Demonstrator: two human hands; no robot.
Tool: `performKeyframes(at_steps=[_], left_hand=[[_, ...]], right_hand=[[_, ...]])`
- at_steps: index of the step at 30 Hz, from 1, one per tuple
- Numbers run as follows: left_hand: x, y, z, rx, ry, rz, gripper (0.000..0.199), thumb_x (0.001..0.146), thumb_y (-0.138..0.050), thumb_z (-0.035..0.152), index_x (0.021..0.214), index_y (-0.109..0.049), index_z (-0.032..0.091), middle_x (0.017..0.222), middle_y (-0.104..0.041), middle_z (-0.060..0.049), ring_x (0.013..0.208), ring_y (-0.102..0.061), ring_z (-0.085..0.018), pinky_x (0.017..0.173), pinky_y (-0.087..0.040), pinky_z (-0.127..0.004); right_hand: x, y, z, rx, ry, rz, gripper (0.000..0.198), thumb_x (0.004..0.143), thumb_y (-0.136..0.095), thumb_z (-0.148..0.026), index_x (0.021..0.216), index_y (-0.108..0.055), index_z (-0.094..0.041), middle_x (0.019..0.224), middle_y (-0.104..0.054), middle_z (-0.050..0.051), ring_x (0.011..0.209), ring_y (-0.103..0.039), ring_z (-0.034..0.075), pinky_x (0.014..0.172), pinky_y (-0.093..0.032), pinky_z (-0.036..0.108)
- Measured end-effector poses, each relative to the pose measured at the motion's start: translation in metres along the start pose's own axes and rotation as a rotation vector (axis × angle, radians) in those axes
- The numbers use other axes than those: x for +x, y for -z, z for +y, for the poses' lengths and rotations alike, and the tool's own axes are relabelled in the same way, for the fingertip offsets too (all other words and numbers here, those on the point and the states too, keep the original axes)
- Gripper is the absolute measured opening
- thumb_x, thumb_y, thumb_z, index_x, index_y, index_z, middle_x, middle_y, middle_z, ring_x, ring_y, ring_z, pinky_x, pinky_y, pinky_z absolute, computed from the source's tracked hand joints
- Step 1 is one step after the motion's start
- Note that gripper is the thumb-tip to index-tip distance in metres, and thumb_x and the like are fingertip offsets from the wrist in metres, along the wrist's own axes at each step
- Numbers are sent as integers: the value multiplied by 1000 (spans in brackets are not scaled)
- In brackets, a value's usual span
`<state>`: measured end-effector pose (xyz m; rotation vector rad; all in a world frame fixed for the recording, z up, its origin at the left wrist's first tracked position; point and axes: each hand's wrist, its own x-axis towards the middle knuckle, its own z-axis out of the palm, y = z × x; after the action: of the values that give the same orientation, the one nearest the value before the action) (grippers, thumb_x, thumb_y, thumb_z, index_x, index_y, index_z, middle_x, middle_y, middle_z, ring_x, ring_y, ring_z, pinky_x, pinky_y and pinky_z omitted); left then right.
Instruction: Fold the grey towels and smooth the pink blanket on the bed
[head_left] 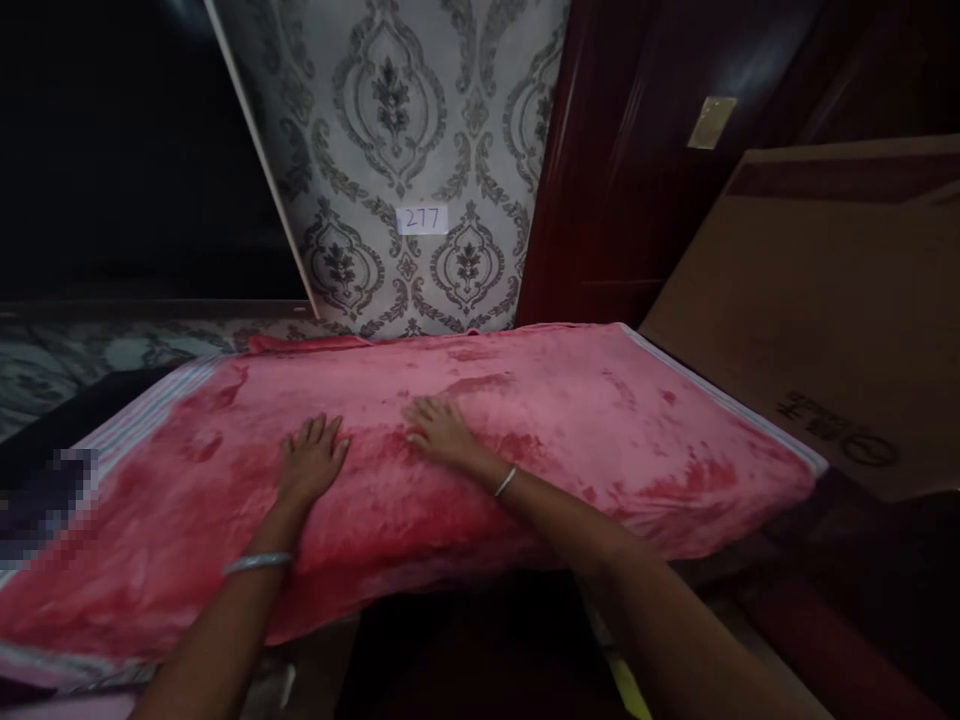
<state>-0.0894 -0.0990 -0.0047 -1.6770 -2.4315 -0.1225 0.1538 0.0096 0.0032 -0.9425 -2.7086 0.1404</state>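
A pink and red plush cloth (570, 400) lies spread over a raised flat surface, its pile smoothed lighter in some patches and darker in others. White and grey striped borders edge it at the left and right. My left hand (311, 460) rests on it left of the middle, fingers spread and palm down. Farther right, my right hand (442, 430) lies flat on the same cloth with its fingers stretched out. Neither hand holds anything. A bracelet circles each wrist. The front edge of the cloth hangs down toward my body.
Behind the cloth stands a patterned wall with a paper label (422, 219) reading 277. A large dark screen (135, 160) is at upper left. A cardboard box (825, 300) stands close on the right, before dark red wood panelling (600, 150) with a switch plate (712, 122).
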Motion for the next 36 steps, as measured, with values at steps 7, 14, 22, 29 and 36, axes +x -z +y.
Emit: performKeyframes(at_steps=[7,14,22,29,36], left_hand=[[4,2,0,1,1,-24,62,101,-27,38,156,-40,12,165,-33,-18,153,-29,-34,121,-25,-60],[8,-4,-4,-9,-11,5,65,99,-24,39,154,-42,9,163,-35,-20,152,-30,-36,120,-26,-62],[10,-7,-11,-49,-17,3,70,98,-19,44,154,-42,10,163,-36,-19,152,-31,-35,120,-25,-62],[12,-10,-13,-68,-17,29,74,98,-14,48,152,-44,8,161,-40,-19,152,-30,-35,121,-25,-61],[12,-15,-17,-55,-13,56,66,97,-24,43,153,-45,14,161,-41,-15,151,-33,-33,120,-27,-60]], right_hand=[[-1,-3,43,-7,0,-24,57,105,-38,-54,155,-43,-27,165,-36,5,152,-29,27,123,-22,52],[-67,35,193,-167,-456,-33,56,106,-33,-47,157,-42,-25,166,-33,9,151,-31,30,122,-20,54],[-185,66,330,-269,-863,-18,59,105,-23,-46,160,-35,-28,168,-29,9,152,-29,30,117,-29,59],[-274,84,398,-263,-1178,57,63,102,-22,-54,156,-42,-28,165,-34,10,147,-35,35,113,-33,62],[-304,96,399,-196,-1268,135,65,99,-25,-55,153,-46,-23,158,-44,17,140,-44,40,109,-36,65]])
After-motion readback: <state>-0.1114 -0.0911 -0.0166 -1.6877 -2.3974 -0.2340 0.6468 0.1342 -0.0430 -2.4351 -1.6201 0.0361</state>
